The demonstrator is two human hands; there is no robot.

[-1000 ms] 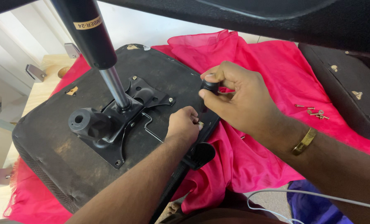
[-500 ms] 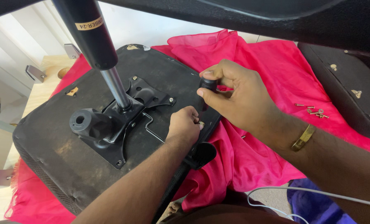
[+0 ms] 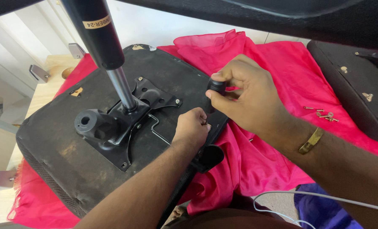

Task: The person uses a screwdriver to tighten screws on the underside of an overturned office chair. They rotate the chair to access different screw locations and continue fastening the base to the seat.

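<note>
An upturned black chair seat [image 3: 62, 144] lies with its underside up on a pink cloth [image 3: 282, 85] that covers the bench. In the middle of the seat a black metal mechanism plate [image 3: 125, 123] is fixed, and a gas cylinder [image 3: 108, 55] (black above, bare steel below) rises out of it toward the camera. A thin bent wire lever [image 3: 155, 125] lies on the seat just beside the plate.

The right hand [image 3: 244, 95] is curled around a black tool handle [image 3: 216, 87] and holds it upright near the right edge of the seat; the thumb and fingers are closed on its top. The left hand [image 3: 191, 127] is closed into a loose fist directly below it, with the fingertips pinched at the lower end of the tool against the seat; what they pinch is too small to tell. On the right wrist is a gold bracelet [image 3: 311, 141].

Some small screws [image 3: 324, 114] lie on the cloth, well apart from the hands. A second dark padded piece [image 3: 354, 93] lies at the right.
</note>
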